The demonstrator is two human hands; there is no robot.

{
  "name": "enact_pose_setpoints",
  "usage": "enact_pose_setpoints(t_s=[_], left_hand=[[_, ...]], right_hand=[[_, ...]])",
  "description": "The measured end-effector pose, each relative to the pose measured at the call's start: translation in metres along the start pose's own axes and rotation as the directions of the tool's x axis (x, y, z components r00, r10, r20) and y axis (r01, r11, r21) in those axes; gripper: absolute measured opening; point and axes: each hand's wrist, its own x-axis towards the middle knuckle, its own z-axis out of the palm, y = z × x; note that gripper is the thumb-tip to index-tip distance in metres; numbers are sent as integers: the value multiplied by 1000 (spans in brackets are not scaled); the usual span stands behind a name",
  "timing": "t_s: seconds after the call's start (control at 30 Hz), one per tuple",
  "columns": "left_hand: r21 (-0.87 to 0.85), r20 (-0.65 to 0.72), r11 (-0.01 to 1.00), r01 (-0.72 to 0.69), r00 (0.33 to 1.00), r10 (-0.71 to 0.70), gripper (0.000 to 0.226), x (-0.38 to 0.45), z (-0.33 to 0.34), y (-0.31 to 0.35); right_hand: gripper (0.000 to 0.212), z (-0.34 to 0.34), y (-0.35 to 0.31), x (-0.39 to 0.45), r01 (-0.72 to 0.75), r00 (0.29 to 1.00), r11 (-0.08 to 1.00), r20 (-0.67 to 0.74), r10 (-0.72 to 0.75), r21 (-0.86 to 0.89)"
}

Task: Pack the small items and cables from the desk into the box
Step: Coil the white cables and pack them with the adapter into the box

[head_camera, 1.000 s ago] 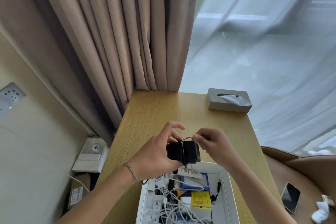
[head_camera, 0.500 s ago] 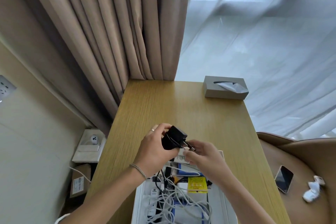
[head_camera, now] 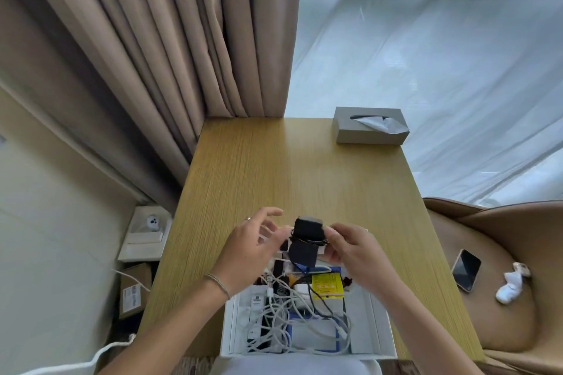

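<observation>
Wooden desk (head_camera: 292, 167), set against beige curtains (head_camera: 170, 39) on the left and sheer white drapes (head_camera: 441, 55) on the right. White box (head_camera: 380, 323), open, at the near edge of the desk; contents: a tangle of white cables (head_camera: 283, 320), a yellow packet (head_camera: 327, 283), blue-edged items beneath, and other small pieces too jumbled to tell apart. Black charger block (head_camera: 306, 239), with a thin black cord wound round it, held in the air just above the far end of the box, between both hands. Right hand (head_camera: 355, 256): fingertips curled in, pinching the right side of the block and its cord. Left hand (head_camera: 249, 248): fingers loosely spread and slightly blurred, a ring on one finger, a bracelet at the wrist; whether its thumb touches the block cannot be told. Grey tissue box (head_camera: 370, 126), far right corner of the desk, one tissue protruding. Tan chair (head_camera: 502, 283), right of the desk, bearing a smartphone (head_camera: 466, 269) and, beside it, a white crumpled object (head_camera: 297, 291). Floor, left of the desk: a small white device in clear packaging (head_camera: 147, 231), a cardboard carton (head_camera: 134, 289).
</observation>
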Motion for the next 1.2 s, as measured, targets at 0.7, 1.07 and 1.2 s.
enact_pose_setpoints(t_s=[0.7, 1.07, 1.2], left_hand=[[192, -242, 956, 223, 955, -174, 27, -46, -1, -87], [82, -240, 939, 334, 921, -307, 25, -61, 4, -91], [181, -258, 918, 352, 918, -302, 13, -66, 5, -92]], right_hand=[[37, 48, 38, 37, 66, 984, 789, 170, 49, -611], [12, 45, 41, 17, 7, 1000, 878, 27, 6, -479], [39, 10, 50, -8, 18, 986, 886, -138, -92, -464]])
